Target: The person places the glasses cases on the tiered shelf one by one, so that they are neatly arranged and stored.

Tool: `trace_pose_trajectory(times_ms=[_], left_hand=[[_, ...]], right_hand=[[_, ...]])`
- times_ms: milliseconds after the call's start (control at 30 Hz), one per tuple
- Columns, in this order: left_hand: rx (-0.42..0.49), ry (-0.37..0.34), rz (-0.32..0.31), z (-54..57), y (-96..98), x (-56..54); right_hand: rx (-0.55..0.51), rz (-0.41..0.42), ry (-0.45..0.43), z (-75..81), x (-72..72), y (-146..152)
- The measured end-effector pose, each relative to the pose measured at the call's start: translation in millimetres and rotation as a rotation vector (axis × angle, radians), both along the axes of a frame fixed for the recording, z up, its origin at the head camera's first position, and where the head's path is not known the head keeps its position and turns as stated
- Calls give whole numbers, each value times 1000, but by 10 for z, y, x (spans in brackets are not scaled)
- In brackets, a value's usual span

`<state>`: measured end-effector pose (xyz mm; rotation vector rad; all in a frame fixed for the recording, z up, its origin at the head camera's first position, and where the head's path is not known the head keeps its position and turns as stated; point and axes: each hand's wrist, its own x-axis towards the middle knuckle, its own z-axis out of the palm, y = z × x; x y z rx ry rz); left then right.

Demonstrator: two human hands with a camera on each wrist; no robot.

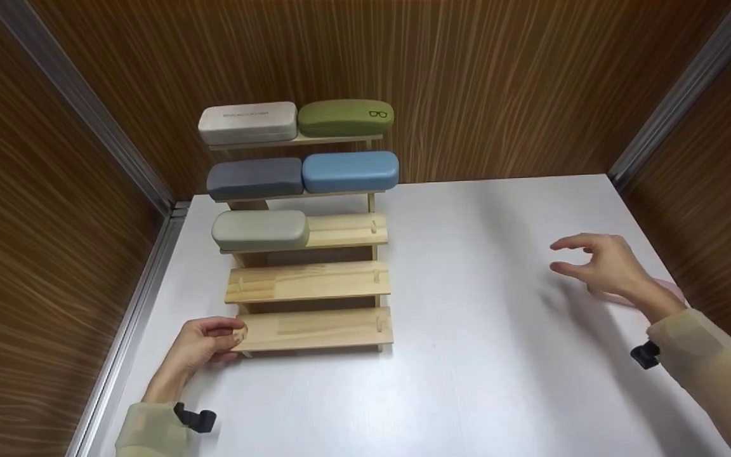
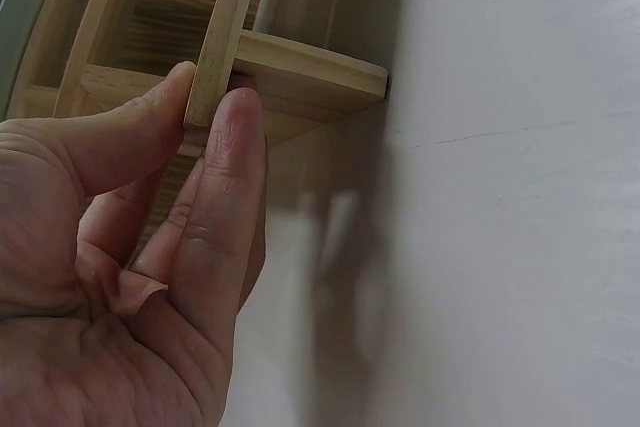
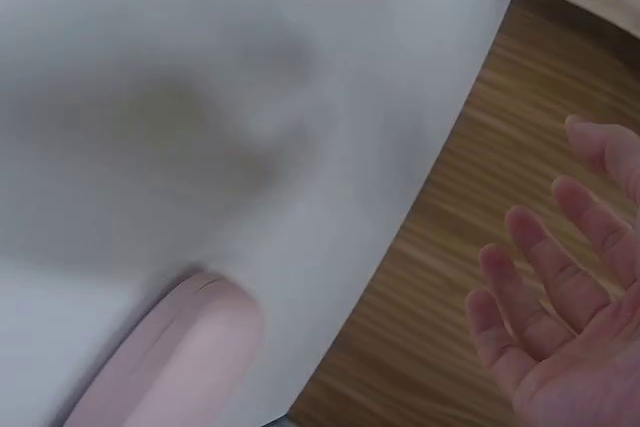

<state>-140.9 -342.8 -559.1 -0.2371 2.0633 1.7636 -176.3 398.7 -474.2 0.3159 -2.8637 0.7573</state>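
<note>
My left hand pinches the left end of the lowest board of a wooden stepped rack. In the left wrist view the thumb and fingers close on that board's end. On the rack's top step are a white glasses case and a green one. A dark grey case and a blue case share the second step, with a pale grey case at the left of the third. My right hand, holding nothing, hovers near a pink glasses case, partly hidden by the forearm in the head view.
The rack stands on a white table, at its left side. Wood-grain panels enclose the back and both sides, with metal strips at the corners. The lower two steps are bare boards.
</note>
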Motion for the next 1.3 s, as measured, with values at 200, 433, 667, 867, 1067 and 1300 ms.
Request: trace_pose_trajectory(times_ms=[200,433,667,867,1067,1300], left_hand=[[-15,9,0,5,23,0],[-2,10,-3,17,35,-6],[-32,1,14,20,19,18],[-41,-1,19,23,25,26],[-36,-4,9,27,21,17],[-20,7,1,24,11,13]], right_hand=[[-19,-24,-59,-61,81,276],[-39,-35,-45,-148,173,553],[-24,-67,-13,-295,191,841],[12,-132,-104,-405,246,1070],[68,-133,-160,-472,284,1221],[72,-157,-216,-530,315,1317]])
